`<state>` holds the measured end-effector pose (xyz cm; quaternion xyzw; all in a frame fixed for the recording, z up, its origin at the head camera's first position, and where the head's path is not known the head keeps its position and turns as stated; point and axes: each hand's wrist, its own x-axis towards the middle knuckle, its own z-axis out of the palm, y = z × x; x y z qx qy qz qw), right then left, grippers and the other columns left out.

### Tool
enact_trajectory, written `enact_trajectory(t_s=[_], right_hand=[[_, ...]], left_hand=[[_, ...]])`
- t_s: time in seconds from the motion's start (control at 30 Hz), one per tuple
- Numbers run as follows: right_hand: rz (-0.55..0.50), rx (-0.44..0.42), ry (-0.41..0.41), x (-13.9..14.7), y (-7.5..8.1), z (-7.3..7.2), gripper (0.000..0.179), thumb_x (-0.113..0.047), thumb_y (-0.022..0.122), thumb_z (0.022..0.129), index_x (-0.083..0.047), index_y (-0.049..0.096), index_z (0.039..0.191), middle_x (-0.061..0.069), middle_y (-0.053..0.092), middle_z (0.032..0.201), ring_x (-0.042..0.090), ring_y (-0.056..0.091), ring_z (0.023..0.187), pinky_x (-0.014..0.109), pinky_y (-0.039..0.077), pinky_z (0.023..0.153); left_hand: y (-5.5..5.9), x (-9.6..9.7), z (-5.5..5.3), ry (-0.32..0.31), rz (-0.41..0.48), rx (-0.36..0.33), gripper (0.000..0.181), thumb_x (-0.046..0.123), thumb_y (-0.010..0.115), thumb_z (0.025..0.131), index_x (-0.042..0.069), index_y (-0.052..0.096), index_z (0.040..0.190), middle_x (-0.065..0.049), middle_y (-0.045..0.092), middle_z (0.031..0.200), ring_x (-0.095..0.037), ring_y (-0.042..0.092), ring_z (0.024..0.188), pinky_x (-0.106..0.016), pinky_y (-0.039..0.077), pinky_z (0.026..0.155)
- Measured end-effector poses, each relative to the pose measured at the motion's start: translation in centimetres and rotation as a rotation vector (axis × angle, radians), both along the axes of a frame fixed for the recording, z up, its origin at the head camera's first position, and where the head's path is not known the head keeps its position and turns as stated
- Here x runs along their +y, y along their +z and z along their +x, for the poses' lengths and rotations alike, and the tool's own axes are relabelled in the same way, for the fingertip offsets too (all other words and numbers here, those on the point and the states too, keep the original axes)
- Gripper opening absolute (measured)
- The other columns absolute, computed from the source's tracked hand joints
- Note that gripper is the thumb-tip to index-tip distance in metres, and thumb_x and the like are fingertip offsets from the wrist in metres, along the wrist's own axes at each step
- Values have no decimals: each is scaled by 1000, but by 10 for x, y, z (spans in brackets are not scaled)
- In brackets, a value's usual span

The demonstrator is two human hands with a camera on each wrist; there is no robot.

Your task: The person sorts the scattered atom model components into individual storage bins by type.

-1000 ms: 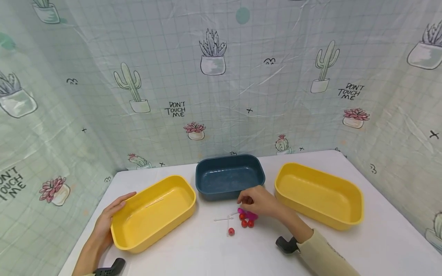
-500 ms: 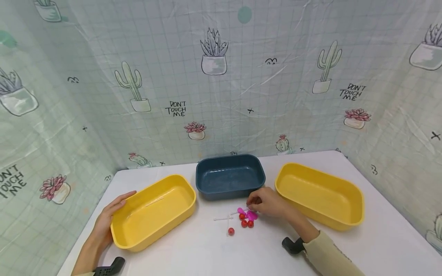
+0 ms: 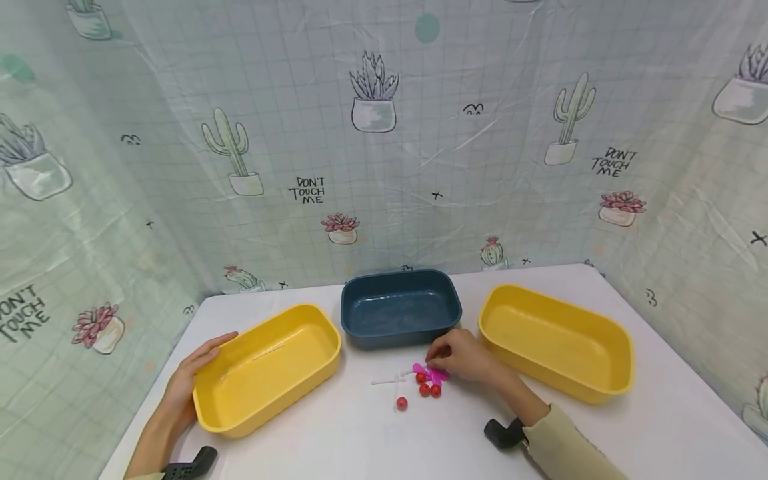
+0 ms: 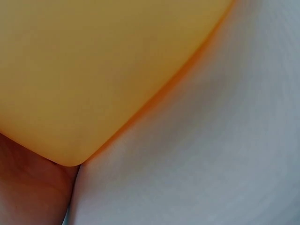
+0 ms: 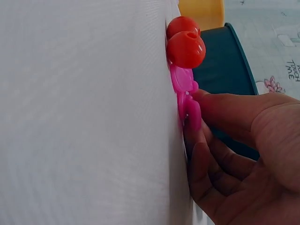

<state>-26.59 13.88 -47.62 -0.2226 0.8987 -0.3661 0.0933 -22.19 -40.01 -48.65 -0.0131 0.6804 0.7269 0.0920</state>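
Note:
My left hand (image 3: 180,390) rests along the outer left side of a yellow tray (image 3: 267,413), its fingers stretched along the wall; in the left wrist view only part of the hand (image 4: 33,187) shows. A thin pale stick (image 3: 269,352) lies in that tray. My right hand (image 3: 462,357) is down at the tabletop, thumb and fingers pinching a pink plastic piece (image 5: 194,115) in the right wrist view. Several round red beads (image 5: 186,49) lie beside the pink pieces, with one bead (image 3: 402,403) farther left. Thin clear-white sticks (image 3: 387,382) lie left of the pink pieces.
A dark blue tray (image 3: 401,340) stands behind the beads. At the right stands a second yellow tray (image 3: 558,373), close to my right forearm. White cloth covers the table (image 3: 354,447); a cactus-print curtain (image 3: 420,153) hangs behind and at both sides.
My right hand has shifted slightly right and down, from above the pink pieces to the tabletop with fingertips at them. The left hand and the trays stay put.

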Motion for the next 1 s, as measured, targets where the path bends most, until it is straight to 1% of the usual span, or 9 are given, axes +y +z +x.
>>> enact_trajectory(t_s=[0.07,0.27,0.43,0.6,0.77,0.87,1.0], right_hand=[[3,8,2,0,-1,2,6,-14,78,91,-16,82,96,-9,73,84,13,58,77,19,53,65],[6,25,40,2,-3,5,6,-15,77,92,-16,81,96,-10,72,84,11,59,78,19,54,67],[13,28,2,1,-2,3,4,-16,78,92,-19,79,95,-11,70,83,11,59,78,18,55,68],[-1,40,-4,-1,-1,2,4,-16,79,91,-18,78,94,-9,68,80,12,60,77,20,55,67],[-8,41,-35,-2,0,2,4,-16,79,92,-17,78,95,-9,69,82,11,61,78,18,55,69],[-35,39,-48,-1,1,1,5,-16,78,92,-16,78,97,-8,71,84,10,62,78,18,56,70],[-87,37,-40,0,0,1,5,-16,77,93,-14,77,98,-7,73,86,10,65,77,19,58,71]], left_hand=[[-1,0,0,-1,4,-6,52,35,38,113,19,34,162,26,60,136,0,63,121,-24,56,99],[-2,1,1,14,-14,-16,52,36,38,113,19,35,162,26,61,135,1,63,120,-23,56,98],[-1,1,0,10,-11,-14,52,35,39,112,19,35,162,26,61,135,1,63,120,-23,56,99],[2,2,0,15,-23,-6,52,36,38,112,18,35,162,27,60,135,1,63,120,-22,56,98],[3,2,0,18,-34,-6,52,36,38,112,19,36,162,27,59,135,2,62,120,-21,56,98],[2,2,-1,22,-30,-7,52,36,39,112,19,36,162,27,59,135,2,62,120,-21,56,97],[2,2,-1,19,-22,-9,53,36,39,112,19,35,162,28,59,135,3,62,120,-20,56,97]])
